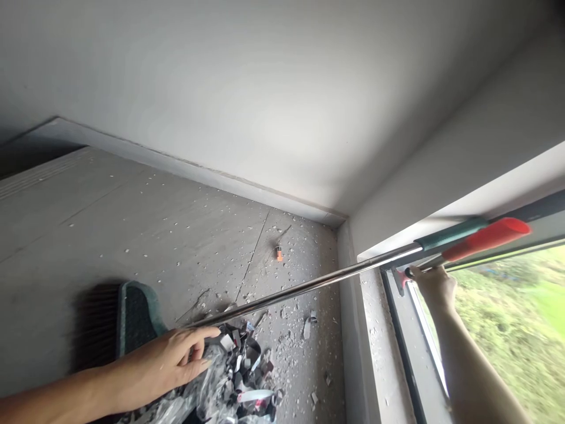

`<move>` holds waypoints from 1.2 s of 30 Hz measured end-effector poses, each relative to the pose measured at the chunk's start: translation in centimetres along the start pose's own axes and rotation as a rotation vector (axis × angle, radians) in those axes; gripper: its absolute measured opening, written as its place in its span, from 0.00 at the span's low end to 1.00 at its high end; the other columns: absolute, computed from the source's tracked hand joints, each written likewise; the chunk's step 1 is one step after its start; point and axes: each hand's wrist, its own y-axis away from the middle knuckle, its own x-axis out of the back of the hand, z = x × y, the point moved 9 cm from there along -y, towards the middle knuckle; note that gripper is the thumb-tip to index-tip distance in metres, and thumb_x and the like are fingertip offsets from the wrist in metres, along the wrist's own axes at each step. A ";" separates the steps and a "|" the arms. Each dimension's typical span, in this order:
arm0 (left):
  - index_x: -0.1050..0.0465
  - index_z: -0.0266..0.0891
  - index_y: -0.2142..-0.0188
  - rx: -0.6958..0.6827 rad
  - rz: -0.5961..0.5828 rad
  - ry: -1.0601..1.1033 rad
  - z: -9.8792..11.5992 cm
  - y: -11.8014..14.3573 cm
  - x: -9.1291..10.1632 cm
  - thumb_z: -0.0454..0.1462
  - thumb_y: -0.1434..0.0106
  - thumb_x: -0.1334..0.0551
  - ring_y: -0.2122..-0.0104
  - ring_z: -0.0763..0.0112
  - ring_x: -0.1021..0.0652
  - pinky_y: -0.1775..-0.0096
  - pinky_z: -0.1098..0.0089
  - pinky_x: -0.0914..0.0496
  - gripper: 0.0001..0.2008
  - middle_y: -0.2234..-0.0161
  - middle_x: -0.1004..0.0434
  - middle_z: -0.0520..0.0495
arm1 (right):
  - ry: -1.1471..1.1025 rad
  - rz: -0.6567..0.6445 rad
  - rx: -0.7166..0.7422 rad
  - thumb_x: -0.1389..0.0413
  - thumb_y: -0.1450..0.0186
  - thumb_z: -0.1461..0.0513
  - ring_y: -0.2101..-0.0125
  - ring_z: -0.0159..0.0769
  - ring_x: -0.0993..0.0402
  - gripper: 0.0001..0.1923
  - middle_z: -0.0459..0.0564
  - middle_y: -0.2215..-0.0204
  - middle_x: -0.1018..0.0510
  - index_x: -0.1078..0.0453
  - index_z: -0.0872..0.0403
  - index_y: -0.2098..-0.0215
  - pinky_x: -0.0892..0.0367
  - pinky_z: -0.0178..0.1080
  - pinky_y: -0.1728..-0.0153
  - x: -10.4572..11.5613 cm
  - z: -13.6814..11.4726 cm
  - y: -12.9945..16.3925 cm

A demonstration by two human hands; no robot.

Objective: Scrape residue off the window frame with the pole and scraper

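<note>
At frame's lower left, left hand [163,362] loosely half-open on metal pole [304,287]; right hand [435,287] closed around scraper [404,275] at window frame [397,330]. Loose hold: pole may slip into debris pile [241,377].

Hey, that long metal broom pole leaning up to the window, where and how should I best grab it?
Grip the bare steel shaft of the broom pole near its middle, coming from above: it slants freely there, while the left hand sits by the lower end and the right hand by the top.

Left hand [170,362] on debris pile [233,377], right hand [435,288] gripping red-handled tool [481,238]

Debris pile [238,377] beneath pole [309,287]
</note>
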 end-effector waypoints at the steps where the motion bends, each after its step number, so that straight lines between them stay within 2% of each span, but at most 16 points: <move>1: 0.34 0.47 0.49 0.001 0.003 0.000 -0.1 0.0 0.1 0.53 0.44 0.49 0.70 0.72 0.29 0.63 0.72 0.35 0.26 0.69 0.29 0.53 | 0.007 0.000 -0.009 0.45 0.50 0.48 0.80 0.38 0.37 0.19 0.49 0.83 0.29 0.31 0.55 0.70 0.39 0.41 0.74 0.0 0.2 0.0; 5: 0.34 0.47 0.49 -0.008 -0.003 -0.018 -0.3 -0.1 0.2 0.53 0.44 0.50 0.73 0.74 0.30 0.66 0.73 0.35 0.26 0.70 0.29 0.53 | 0.024 0.020 -0.041 0.46 0.49 0.48 0.79 0.39 0.37 0.19 0.51 0.82 0.29 0.30 0.55 0.72 0.39 0.43 0.72 0.3 1.0 0.5; 12: 0.35 0.47 0.49 -0.025 0.002 -0.031 -0.5 -0.5 -0.1 0.54 0.44 0.50 0.72 0.73 0.29 0.66 0.73 0.35 0.27 0.70 0.29 0.53 | 0.049 0.049 -0.017 0.46 0.49 0.48 0.82 0.36 0.39 0.20 0.48 0.85 0.32 0.31 0.56 0.69 0.39 0.43 0.73 0.5 -0.3 0.5; 21: 0.35 0.46 0.48 -0.004 -0.017 -0.011 0.0 -0.1 0.1 0.54 0.44 0.50 0.72 0.72 0.30 0.67 0.72 0.35 0.27 0.70 0.29 0.52 | 0.054 0.010 -0.040 0.47 0.49 0.48 0.83 0.38 0.38 0.20 0.48 0.86 0.33 0.32 0.56 0.68 0.39 0.42 0.76 0.3 -0.6 1.1; 26: 0.33 0.46 0.49 -0.022 0.012 -0.022 0.1 -0.1 0.3 0.52 0.44 0.49 0.72 0.73 0.29 0.67 0.73 0.35 0.26 0.71 0.28 0.52 | 0.072 0.028 -0.038 0.47 0.49 0.48 0.82 0.38 0.38 0.20 0.48 0.85 0.32 0.32 0.55 0.67 0.39 0.42 0.75 0.5 -0.6 0.9; 32: 0.34 0.46 0.49 -0.027 0.010 -0.033 0.2 -0.1 0.3 0.52 0.44 0.50 0.72 0.73 0.29 0.66 0.73 0.35 0.26 0.71 0.28 0.53 | 0.137 0.000 -0.030 0.48 0.48 0.47 0.80 0.42 0.35 0.23 0.49 0.85 0.33 0.32 0.56 0.66 0.39 0.43 0.74 0.0 -0.4 0.4; 36: 0.34 0.46 0.49 -0.031 0.025 -0.030 0.0 -0.2 0.3 0.52 0.44 0.49 0.72 0.74 0.29 0.66 0.74 0.34 0.26 0.71 0.28 0.53 | 0.124 -0.035 -0.008 0.48 0.48 0.47 0.79 0.42 0.34 0.21 0.49 0.84 0.32 0.34 0.54 0.65 0.38 0.42 0.75 -0.6 -0.5 0.2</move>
